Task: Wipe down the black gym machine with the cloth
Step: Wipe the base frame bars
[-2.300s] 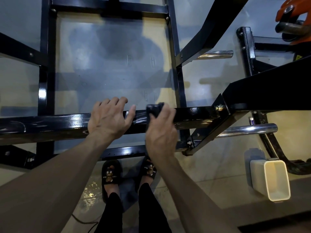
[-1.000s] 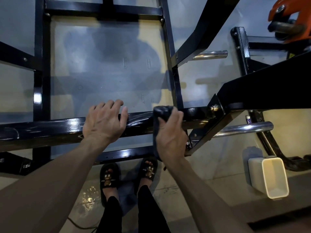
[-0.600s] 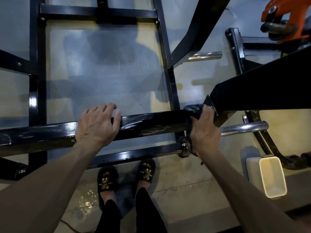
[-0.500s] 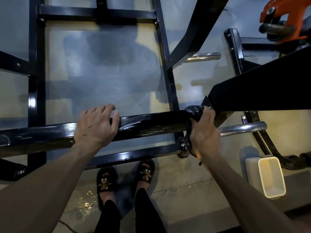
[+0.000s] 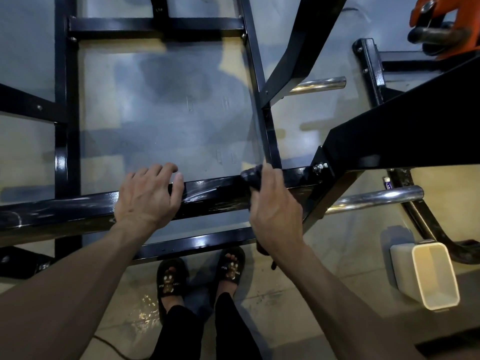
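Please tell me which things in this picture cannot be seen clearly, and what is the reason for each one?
- Cloth, head view: mostly hidden under the right hand; its full shape is unclear.
- Orange part, head view: cut off by the top right edge.
- Print on the sandals, head view: too small to read.
- Left hand, head view: its palm faces the black bar, so the contact beneath is hidden.

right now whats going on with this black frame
A person is wiping a black gym machine. The right hand grips a dark cloth against the horizontal bar, near where it meets an upright. The left hand rests on the same bar, apart from the cloth. The bar between them shows wet streaks.
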A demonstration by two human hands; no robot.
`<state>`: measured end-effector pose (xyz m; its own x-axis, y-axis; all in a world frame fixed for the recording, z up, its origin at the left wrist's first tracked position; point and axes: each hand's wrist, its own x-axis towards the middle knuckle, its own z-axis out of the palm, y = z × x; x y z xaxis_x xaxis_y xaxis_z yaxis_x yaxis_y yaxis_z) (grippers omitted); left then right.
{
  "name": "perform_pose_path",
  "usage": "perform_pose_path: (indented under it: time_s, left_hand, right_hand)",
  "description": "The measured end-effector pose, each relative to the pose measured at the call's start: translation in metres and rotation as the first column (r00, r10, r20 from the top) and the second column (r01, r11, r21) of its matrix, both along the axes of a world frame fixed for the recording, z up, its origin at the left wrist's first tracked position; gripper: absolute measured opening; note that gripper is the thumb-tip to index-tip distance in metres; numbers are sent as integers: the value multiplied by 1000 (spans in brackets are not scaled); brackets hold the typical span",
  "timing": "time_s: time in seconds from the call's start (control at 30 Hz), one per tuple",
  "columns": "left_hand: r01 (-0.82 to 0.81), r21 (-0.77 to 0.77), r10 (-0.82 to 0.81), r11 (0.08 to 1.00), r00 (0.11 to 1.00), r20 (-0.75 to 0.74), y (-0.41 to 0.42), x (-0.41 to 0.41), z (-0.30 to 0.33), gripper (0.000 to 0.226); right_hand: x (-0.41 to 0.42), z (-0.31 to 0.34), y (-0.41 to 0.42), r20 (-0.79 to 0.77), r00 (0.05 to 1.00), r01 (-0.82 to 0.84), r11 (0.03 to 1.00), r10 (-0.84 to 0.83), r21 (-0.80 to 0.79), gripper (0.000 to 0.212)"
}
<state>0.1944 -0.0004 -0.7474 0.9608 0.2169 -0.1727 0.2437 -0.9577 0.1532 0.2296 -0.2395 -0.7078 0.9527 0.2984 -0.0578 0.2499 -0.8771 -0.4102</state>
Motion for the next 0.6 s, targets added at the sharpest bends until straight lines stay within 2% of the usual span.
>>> perform_pose_path:
  time_s: [0.03,0.1,0.2,0.27,0.4,0.53,0.6]
  left_hand:
    - [1,-3,-1,1000,1000,1,0,0,0,49]
    - [-2,-1,2,1000,1000,4,0,0,0,48]
    - [-4,6,4,1000,1000,-7,1,0,-2,48]
    - [0,-1,0,1000,1000,-17,1,1,-2,49]
    - [4,-11,-4,1000,1000,-12,2,1,-1,50]
    - [7,-18,-8,1000,1000,-15,2,0,0,50]
    - [8,-29,-9,1000,1000,-15,3,0,-1,51]
  right_hand:
    - [4,5,5,-15,998,-59,998,58,-25,39]
    - [21,13,6,-51,997,-62,994,58,-86,34]
    - [44,23,-2,-97,989,84,972,-107,-219,31]
    - [43,26,3,-71,981,153,944,-181,-291,31]
    - [22,22,48,-25,996,72,939,-85,-335,33]
    - [9,23,84,-108,990,-123,945,95,-304,33]
    - [17,26,75,-159,983,-135,942,90,-306,33]
